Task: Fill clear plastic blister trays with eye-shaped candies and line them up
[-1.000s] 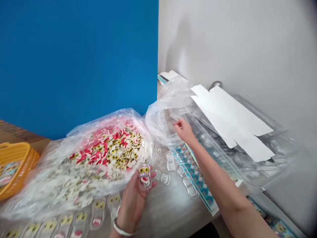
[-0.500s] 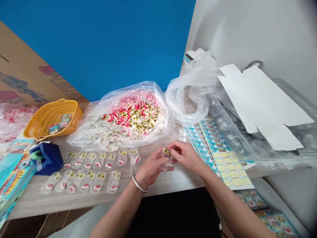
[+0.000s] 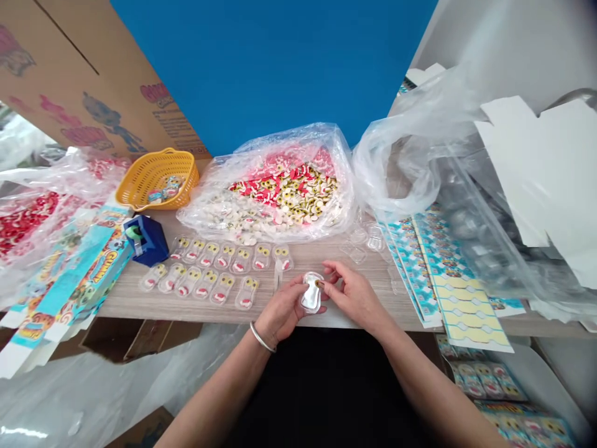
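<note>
Head view: we're looking down at both hands over the tabletop [image 3: 321, 252].
Left grip [image 3: 282, 305]: closed around the clear plastic blister [image 3: 311, 294], holding it from the side.
Right grip [image 3: 355, 295]: fingertips pinching the blister's edge.
Blister: between our hands, just right of the filled blisters [image 3: 225, 289].
In hand: working one blister.
Calls for: a steady two-handed hold.

Clear plastic blister pack [image 3: 311, 300]: silvery sheen, yellow/blk eye at top edge
Woven plastic basket [image 3: 157, 157]: bright yellow
Square tape dispenser [image 3: 150, 244]: dk blue, green-tinted roll
Round gummy sweets [image 3: 284, 190]: red/white stripes, yellow/blk eyes
Long printed card sheets [image 3: 420, 274]: teal/white pattern, pale yellow row
</note>
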A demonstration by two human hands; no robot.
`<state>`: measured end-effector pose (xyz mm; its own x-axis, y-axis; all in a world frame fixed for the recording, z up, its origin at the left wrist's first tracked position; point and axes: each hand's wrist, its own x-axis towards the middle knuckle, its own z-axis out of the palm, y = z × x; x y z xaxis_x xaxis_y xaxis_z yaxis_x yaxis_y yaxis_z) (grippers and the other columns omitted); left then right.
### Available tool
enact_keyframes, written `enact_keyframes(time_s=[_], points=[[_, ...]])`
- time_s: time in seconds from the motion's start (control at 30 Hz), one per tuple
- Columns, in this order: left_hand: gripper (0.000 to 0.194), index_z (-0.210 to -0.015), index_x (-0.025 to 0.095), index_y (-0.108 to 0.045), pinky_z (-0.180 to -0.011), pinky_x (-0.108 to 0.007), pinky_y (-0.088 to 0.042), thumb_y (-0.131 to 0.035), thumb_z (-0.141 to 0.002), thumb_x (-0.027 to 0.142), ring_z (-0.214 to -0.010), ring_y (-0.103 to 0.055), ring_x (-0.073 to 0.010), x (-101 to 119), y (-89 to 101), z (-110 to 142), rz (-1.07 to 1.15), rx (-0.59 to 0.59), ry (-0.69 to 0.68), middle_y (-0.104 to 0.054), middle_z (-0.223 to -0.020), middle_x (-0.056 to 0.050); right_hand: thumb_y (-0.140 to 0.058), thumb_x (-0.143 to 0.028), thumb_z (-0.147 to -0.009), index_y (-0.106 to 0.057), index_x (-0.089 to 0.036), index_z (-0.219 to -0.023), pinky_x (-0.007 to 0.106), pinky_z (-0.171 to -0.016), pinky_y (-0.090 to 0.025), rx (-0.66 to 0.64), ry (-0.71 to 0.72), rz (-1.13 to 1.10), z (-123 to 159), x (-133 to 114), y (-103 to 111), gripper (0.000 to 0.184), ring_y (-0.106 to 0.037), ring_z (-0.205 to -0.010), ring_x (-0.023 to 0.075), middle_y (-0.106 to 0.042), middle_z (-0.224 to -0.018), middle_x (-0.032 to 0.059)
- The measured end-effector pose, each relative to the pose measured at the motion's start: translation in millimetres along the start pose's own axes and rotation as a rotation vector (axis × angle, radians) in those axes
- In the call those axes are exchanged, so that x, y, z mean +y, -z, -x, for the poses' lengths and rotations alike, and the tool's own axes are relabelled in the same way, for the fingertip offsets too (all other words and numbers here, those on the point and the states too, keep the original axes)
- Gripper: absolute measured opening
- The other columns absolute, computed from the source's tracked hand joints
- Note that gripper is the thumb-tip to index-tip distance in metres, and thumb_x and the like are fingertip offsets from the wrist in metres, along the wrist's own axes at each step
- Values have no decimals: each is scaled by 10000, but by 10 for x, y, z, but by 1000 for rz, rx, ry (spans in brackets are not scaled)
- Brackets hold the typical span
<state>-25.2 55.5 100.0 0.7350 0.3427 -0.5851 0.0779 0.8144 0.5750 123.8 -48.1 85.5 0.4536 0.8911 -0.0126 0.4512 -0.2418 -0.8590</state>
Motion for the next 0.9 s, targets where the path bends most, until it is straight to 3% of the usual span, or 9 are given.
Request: enact_keyframes(time_s=[0.13, 0.23, 0.4, 0.6, 0.7, 0.83, 0.9], points=[[285, -1112, 136, -709, -783, -387, -607, -587, -934, 322, -934, -709, -261, -26, 50, 19, 55, 7, 39, -718, -1119, -152, -586, -262, -867, -658, -220, -1097, 321, -728, -520, 10, -65, -124, 38, 52, -108, 245, -638, -798, 179, -684, -931, 31], [287, -1161, 153, -691, -768, -362, -600, -591, -933, 297, -907, -709, -240, -77, 52, -15, 94, -14, 38, -717, -1119, -138, -599, -284, -842, -671, -205, -1058, 318, -699, -536, 51, -114, -207, 38, 89, -148, 241, -640, -783, 181, -688, -916, 42], [269, -1174, 185, -667, -804, -353, -582, -636, -912, 235, -947, -686, -217, -172, 43, -97, 152, -71, 32, -702, -1120, -107, -621, -329, -826, -714, -205, -1024, 304, -613, -563, 46, -161, -327, 43, 90, -151, 252, -632, -768, 186, -690, -942, 65], [313, -1185, 150, -657, -759, -357, -578, -516, -985, 344, -882, -684, -218, -215, 49, -167, 271, -113, 111, -696, -1069, -115, -643, -333, -813, -731, -207, -965, 309, -649, -543, 143, -162, -373, 66, 54, -111, 216, -635, -747, 183, -713, -886, 48], [303, -1200, 157, -652, -744, -358, -580, -525, -980, 323, -848, -693, -217, -230, 51, -207, 255, -43, 127, -696, -1069, -103, -659, -355, -825, -721, -203, -997, 324, -709, -529, 204, -170, -421, 58, 107, -85, 238, -638, -741, 178, -722, -869, 41], [246, -1167, 164, -655, -769, -354, -585, -551, -961, 249, -848, -706, -218, -222, 64, -259, 230, 130, 55, -703, -1010, -83, -669, -434, -817, -709, -190, -1021, 299, -593, -486, 239, -240, -458, 1, 307, 84, 320, -566, -602, 151, -678, -769, 21], [224, -1137, 158, -659, -784, -336, -583, -543, -966, 244, -889, -708, -219, -199, 74, -273, 244, 184, 3, -700, -1007, -86, -640, -443, -832, -712, -180, -1030, 308, -582, -478, 280, -259, -359, -30, 414, 223, 337, -553, -588, 155, -666, -758, 26]])
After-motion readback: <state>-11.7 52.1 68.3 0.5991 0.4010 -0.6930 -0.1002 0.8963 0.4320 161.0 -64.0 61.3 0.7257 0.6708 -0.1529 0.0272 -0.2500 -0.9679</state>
